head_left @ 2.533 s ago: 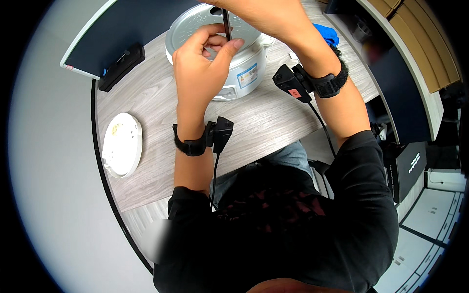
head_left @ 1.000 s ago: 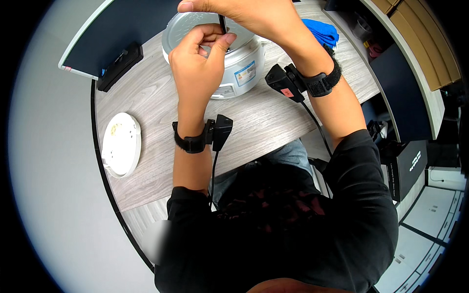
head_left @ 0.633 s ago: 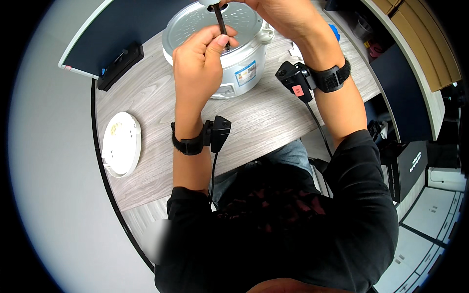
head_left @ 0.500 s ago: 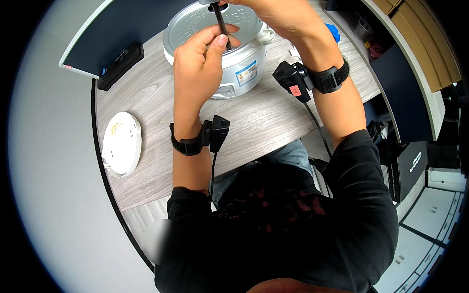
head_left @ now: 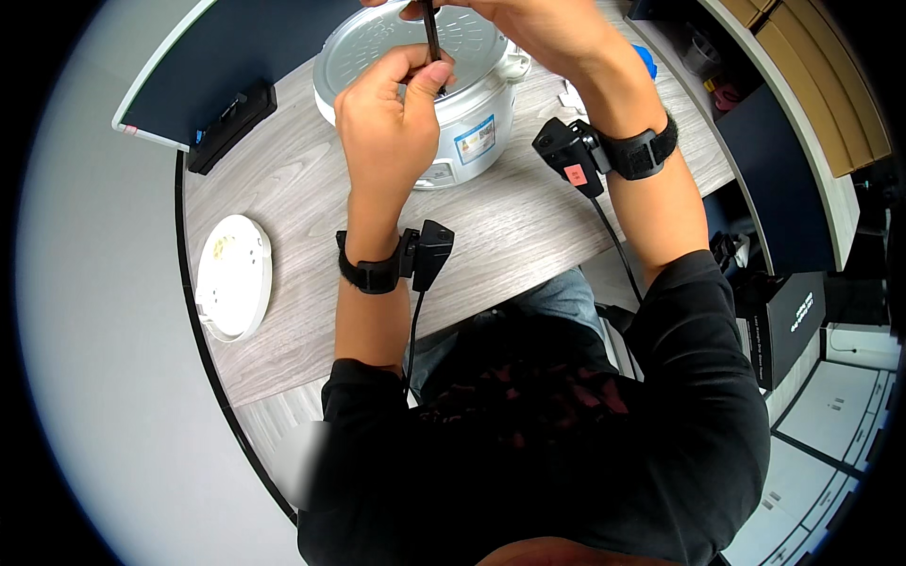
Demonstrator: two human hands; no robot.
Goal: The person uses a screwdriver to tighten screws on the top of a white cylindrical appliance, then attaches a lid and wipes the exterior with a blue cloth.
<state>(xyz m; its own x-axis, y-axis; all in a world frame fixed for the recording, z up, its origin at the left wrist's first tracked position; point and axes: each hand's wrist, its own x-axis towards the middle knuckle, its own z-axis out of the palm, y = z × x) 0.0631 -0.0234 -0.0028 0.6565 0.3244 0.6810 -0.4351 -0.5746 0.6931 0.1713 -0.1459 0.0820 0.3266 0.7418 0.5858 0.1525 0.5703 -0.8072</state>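
A white rice cooker (head_left: 469, 111) stands at the far side of the table, its grey, slotted top plate (head_left: 357, 49) uppermost and a blue-edged label on its side. Over its near rim, my left hand (head_left: 389, 123) is closed around the lower part of a screwdriver (head_left: 432, 33) with a long dark shaft. The shaft stands nearly upright, and its tip is mostly hidden by my fingers. My right hand (head_left: 533, 26) grips the upper end, which the picture's top edge cuts off.
A round white cover (head_left: 234, 288) with yellowish marks lies on the left of the table. Behind it, a black case (head_left: 231, 127) sits by a dark partition. Small white pieces (head_left: 571, 97) lie right of the cooker. A shelf (head_left: 812, 123) borders the right side.
My left hand has shifted slightly right, its fingers closing more tightly around the shaft. The screwdriver's grey upper part has gone out of view, and the shaft is more upright.
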